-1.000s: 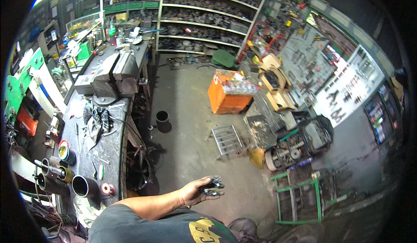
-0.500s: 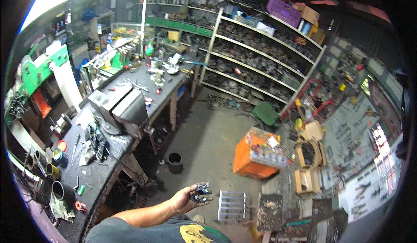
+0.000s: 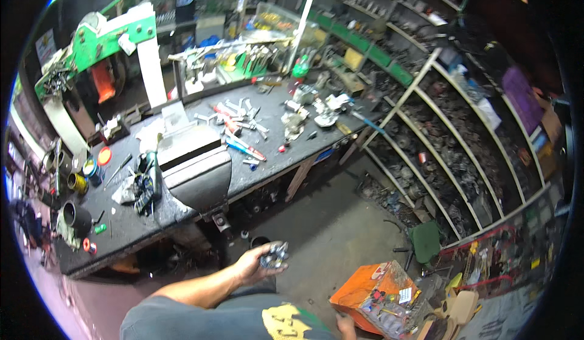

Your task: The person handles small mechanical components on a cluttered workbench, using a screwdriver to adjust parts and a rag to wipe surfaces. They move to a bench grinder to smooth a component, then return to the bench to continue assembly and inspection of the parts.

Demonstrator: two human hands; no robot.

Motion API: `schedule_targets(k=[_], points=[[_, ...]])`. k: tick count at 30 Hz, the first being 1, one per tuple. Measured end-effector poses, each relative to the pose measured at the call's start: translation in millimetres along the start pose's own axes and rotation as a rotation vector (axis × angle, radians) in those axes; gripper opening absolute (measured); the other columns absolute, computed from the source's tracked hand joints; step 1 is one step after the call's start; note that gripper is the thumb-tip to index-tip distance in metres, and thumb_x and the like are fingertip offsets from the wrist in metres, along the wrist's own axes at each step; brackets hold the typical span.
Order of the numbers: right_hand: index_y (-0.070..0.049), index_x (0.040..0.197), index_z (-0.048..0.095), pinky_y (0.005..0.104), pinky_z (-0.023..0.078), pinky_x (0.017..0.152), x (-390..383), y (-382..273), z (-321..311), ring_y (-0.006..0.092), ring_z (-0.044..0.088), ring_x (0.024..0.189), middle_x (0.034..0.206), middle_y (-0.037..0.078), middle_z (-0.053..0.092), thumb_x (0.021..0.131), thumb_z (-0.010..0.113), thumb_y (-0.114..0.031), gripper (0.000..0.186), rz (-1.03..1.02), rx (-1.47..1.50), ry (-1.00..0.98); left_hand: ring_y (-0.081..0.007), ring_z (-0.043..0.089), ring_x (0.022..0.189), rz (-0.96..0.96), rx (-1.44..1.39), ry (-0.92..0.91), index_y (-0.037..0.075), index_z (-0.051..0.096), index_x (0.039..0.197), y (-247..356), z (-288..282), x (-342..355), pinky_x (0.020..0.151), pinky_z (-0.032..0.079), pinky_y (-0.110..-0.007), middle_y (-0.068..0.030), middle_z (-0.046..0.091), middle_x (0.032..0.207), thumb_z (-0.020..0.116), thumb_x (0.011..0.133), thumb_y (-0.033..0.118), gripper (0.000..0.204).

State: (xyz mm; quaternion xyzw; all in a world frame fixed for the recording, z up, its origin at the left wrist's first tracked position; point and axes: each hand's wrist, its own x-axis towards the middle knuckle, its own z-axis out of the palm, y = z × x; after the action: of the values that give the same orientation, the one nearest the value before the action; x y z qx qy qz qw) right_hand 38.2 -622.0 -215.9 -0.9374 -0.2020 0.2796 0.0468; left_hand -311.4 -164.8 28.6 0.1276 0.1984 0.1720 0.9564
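Held out in front of my body, my left hand (image 3: 250, 266) is closed round a small black-and-silver metal part (image 3: 275, 256). The part's exact kind does not show; its fingers side is partly behind it. At the lower edge, my right hand (image 3: 345, 324) shows only in part, near the corner of an orange box (image 3: 354, 290), and its fingers are not clear. Across from my left hand stands the workbench (image 3: 267, 165), with a large grey bench vise (image 3: 198, 179) at its front edge.
Wrenches (image 3: 243, 112), a green-capped bottle (image 3: 300, 69) and metal parts lie on the bench. Cans (image 3: 78, 183) stand at its left end. Tall shelves (image 3: 438, 151) full of dark parts rise at the right. A green stool (image 3: 424, 242) stands before them.
My view has turned left toward the bench and vise. My left hand still holds the metal part, now turned to another angle. My right hand has come into view at the lower edge.
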Motion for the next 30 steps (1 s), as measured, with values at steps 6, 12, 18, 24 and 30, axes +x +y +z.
schedule_targets(k=[6,12,18,24,30], points=[[0.000,0.132,0.069,0.0436,0.052,0.104,92,-221,-128,0.0370,0.069,0.119,0.123,0.025,0.074,0.097,0.072,-0.032,0.047,-0.298,0.123,-0.255,-0.0377,0.069,0.117,0.144,0.005,0.013,0.010,0.049,0.154,69,51,113,0.102,0.057,-0.048,-0.0190,0.066,0.137,0.058,0.107,0.037,0.055],[0.001,0.127,0.069,0.0435,0.054,0.101,216,-371,-231,0.0392,0.070,0.115,0.121,0.025,0.074,0.097,0.073,-0.023,0.039,-0.608,-0.036,-0.088,-0.0382,0.071,0.113,0.386,-0.002,0.154,0.011,0.046,0.155,120,55,169,0.098,0.060,-0.047,-0.0208,0.066,0.136,0.060,0.106,0.038,0.057],[0.000,0.128,0.069,0.0425,0.056,0.098,317,-517,-281,0.0353,0.073,0.111,0.118,0.023,0.075,0.096,0.073,-0.024,0.040,-0.946,-0.110,-0.331,-0.0393,0.072,0.111,0.635,-0.187,0.444,0.013,0.053,0.148,105,30,211,0.094,0.061,-0.049,-0.0213,0.069,0.130,0.060,0.104,0.037,0.051],[-0.001,0.127,0.070,0.0440,0.056,0.096,347,-653,-296,0.0370,0.073,0.109,0.116,0.023,0.075,0.096,0.072,-0.024,0.039,-1.336,-0.225,-0.525,-0.0363,0.072,0.112,0.842,-0.354,0.566,0.013,0.054,0.145,86,74,240,0.097,0.059,-0.049,-0.0211,0.069,0.129,0.057,0.104,0.038,0.049],[-0.001,0.124,0.071,0.0466,0.054,0.099,304,-754,-304,0.0411,0.071,0.112,0.115,0.025,0.074,0.098,0.070,-0.026,0.037,-1.417,-0.271,-0.680,-0.0344,0.072,0.111,0.987,-0.393,0.608,0.010,0.056,0.143,85,83,246,0.097,0.059,-0.046,-0.0220,0.070,0.128,0.058,0.103,0.041,0.051]])
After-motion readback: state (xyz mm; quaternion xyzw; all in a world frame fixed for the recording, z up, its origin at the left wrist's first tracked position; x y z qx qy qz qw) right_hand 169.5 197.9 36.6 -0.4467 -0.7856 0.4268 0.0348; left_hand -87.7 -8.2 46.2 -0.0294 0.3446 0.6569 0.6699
